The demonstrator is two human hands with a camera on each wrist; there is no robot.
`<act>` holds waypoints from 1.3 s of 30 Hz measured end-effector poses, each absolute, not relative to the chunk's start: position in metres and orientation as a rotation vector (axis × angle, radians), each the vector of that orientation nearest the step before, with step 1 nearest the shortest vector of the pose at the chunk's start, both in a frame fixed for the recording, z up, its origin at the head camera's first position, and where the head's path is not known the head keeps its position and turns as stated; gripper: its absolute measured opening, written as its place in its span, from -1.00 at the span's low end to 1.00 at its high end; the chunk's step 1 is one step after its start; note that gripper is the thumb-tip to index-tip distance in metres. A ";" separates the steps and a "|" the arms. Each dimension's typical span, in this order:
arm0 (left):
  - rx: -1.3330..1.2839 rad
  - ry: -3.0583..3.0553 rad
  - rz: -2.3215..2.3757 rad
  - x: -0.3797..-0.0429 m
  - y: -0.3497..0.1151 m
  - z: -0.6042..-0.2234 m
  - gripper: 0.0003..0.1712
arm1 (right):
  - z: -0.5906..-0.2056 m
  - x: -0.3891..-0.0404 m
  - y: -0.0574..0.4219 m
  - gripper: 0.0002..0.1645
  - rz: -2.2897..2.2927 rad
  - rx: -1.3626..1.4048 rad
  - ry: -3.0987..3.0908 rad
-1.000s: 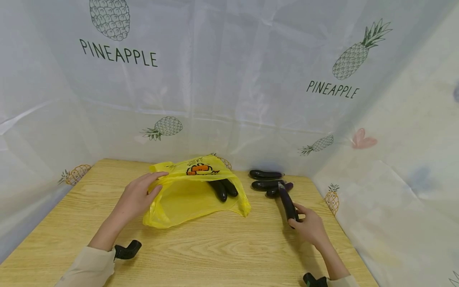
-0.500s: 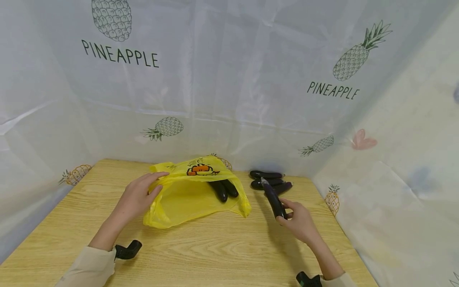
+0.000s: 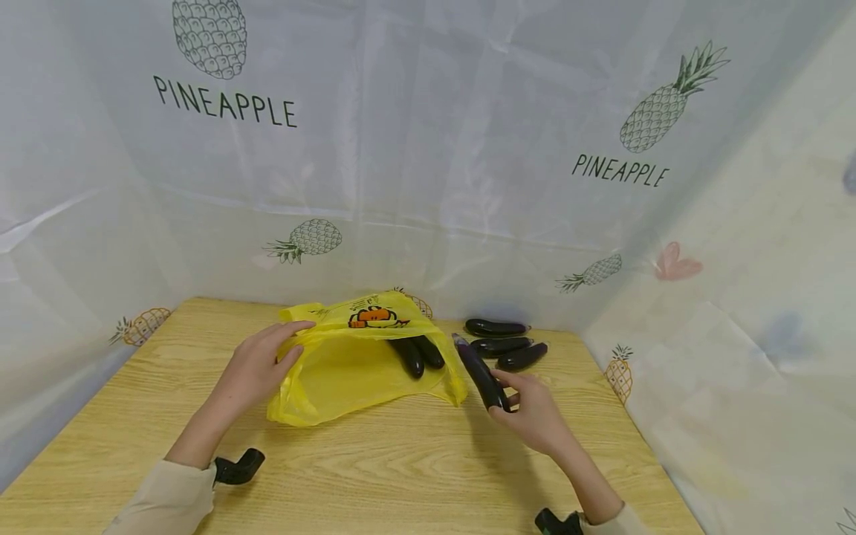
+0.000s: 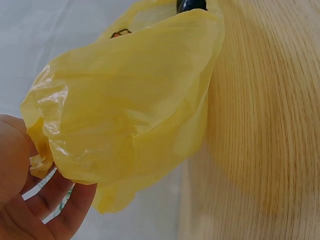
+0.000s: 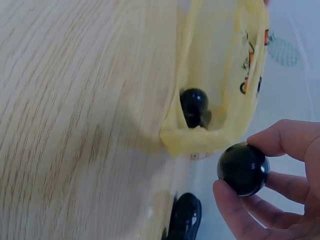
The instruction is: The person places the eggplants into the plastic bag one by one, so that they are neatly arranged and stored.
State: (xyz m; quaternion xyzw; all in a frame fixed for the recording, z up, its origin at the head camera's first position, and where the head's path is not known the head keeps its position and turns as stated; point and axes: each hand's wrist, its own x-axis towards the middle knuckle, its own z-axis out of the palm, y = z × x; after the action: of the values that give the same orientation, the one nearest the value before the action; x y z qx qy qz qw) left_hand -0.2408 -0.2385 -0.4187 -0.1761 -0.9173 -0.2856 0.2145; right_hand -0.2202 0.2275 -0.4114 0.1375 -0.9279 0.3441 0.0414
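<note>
A yellow plastic bag (image 3: 334, 379) lies on its side with its mouth toward me, and two dark eggplants (image 3: 409, 357) show inside at its right. My left hand (image 3: 262, 365) grips the bag's upper left edge; in the left wrist view the thumb and fingers (image 4: 75, 207) pinch the gathered plastic. In my right hand (image 3: 535, 416) is another eggplant (image 3: 483, 375), held by its rounded end, its stem end pointing away beside the bag's right edge. From the right wrist, the held eggplant (image 5: 243, 169) shows end-on between thumb and fingers.
Three more eggplants (image 3: 498, 346) lie at the back right of the wooden table (image 3: 374, 475). A white curtain (image 3: 428, 148) printed with pineapples hangs behind the table and along its sides. Black wrist mounts (image 3: 239, 467) sit at both sleeves.
My right hand has carried its eggplant leftward, away from the three lying eggplants and up to the bag's right edge. The left hand and the bag have stayed in place.
</note>
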 end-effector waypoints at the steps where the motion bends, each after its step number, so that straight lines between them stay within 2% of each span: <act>1: -0.490 -2.543 -0.790 -0.241 -0.239 -0.419 -0.46 | -0.411 -0.220 0.225 -0.26 1.055 0.435 -2.837; 25: -0.490 -2.545 -0.792 -0.241 -0.237 -0.418 -0.46 | -0.417 -0.229 0.182 -0.30 0.972 0.642 -2.845; 39: -0.486 -2.543 -0.802 -0.240 -0.239 -0.418 -0.45 | -0.418 -0.243 0.159 -0.32 0.887 0.646 -2.874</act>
State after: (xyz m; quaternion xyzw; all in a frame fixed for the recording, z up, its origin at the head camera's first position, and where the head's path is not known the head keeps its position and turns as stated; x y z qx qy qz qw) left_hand -0.2395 -0.2388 -0.4175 -0.1753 -0.9165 -0.2889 0.2139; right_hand -0.2432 0.1587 -0.4178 0.2099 -0.9337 0.2882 0.0326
